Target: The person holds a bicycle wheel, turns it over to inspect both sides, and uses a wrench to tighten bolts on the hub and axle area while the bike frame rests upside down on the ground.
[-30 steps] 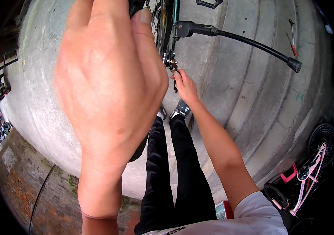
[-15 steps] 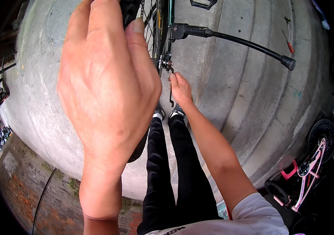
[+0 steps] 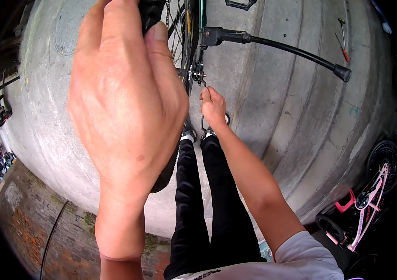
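Observation:
Filling the left foreground is my left hand (image 3: 128,98), its thumb and fingers closed round the knobby black tyre (image 3: 151,14) of a bicycle wheel. Most of the wheel is hidden behind this hand; some spokes (image 3: 172,44) show beside the thumb. Farther down, my right hand (image 3: 213,106) pinches a thin dark wrench (image 3: 202,122) with bent ends. Its upper end sits close by the wheel's axle and nut (image 3: 199,74); whether it touches the nut I cannot tell. A black kickstand (image 3: 291,52) sticks out to the right from the frame above the axle.
A red-handled screwdriver (image 3: 345,55) lies on the concrete at the far right, another slim tool beside it. A black pedal (image 3: 241,3) shows at the top edge. My feet stand below the axle. A pink bicycle (image 3: 371,205) is at lower right, a brick wall (image 3: 30,233) at lower left.
The wrench's lower end has moved down toward my shoes, and its upper end sits slightly lower by the axle. My right hand has barely shifted; my left hand keeps its hold on the tyre.

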A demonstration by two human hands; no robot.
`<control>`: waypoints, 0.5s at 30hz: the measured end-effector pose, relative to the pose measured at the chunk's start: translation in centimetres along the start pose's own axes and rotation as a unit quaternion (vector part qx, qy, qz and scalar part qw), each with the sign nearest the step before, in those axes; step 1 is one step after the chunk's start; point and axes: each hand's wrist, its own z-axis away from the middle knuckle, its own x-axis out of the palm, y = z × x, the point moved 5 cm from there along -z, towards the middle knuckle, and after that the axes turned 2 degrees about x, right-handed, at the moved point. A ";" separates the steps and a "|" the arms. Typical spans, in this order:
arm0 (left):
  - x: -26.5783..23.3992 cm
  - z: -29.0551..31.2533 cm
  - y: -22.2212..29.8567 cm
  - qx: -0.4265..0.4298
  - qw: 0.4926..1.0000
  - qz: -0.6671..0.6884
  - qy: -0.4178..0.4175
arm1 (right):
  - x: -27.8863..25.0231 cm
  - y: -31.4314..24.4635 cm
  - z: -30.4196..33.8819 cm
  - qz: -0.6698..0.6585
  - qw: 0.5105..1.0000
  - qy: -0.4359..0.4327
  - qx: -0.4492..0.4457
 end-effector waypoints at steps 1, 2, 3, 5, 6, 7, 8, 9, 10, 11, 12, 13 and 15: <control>-0.1 0.0 0.1 0.001 1.000 -0.002 0.001 | 0.0 -0.1 0.0 0.000 1.000 0.000 0.000; -0.1 -0.1 0.1 -0.026 1.000 0.002 -0.016 | 0.1 0.0 0.0 -0.010 1.000 0.002 0.011; -0.2 -0.5 0.6 -0.040 0.999 0.004 -0.025 | 0.2 0.0 0.0 -0.020 1.000 0.003 0.022; -0.7 -2.0 1.3 -0.167 0.984 0.056 -0.040 | 0.3 0.1 0.1 -0.021 0.999 0.007 0.032; -0.5 -1.8 0.6 -0.222 0.970 0.083 -0.044 | 0.2 0.3 0.1 -0.022 0.999 0.010 0.043; -0.3 -1.4 0.0 -0.277 0.953 0.109 -0.046 | 0.1 0.4 0.0 -0.020 0.999 0.013 0.044; -0.3 -0.8 -0.8 -0.118 0.989 0.087 -0.033 | 0.1 0.3 0.0 -0.021 0.998 0.010 0.053; -0.4 -0.5 -0.6 -0.037 0.996 0.074 -0.027 | 0.3 0.0 0.1 -0.022 0.998 0.006 0.062; -0.4 -0.1 -0.2 0.044 0.997 0.060 -0.019 | 0.3 -0.3 0.1 -0.023 0.998 0.006 0.061; -0.1 0.1 -0.1 0.008 0.999 0.032 -0.015 | 0.2 -0.6 0.2 -0.040 0.997 0.000 0.068; 0.0 0.2 0.0 -0.010 1.000 0.017 -0.013 | 0.1 -0.9 0.4 -0.057 0.996 -0.006 0.075; 0.0 0.2 0.0 -0.028 1.000 0.002 -0.011 | 0.1 -1.3 0.5 -0.057 0.996 -0.006 0.076; -0.1 0.2 0.1 -0.025 0.999 -0.016 -0.013 | 0.5 -1.7 1.1 -0.106 0.981 -0.045 0.158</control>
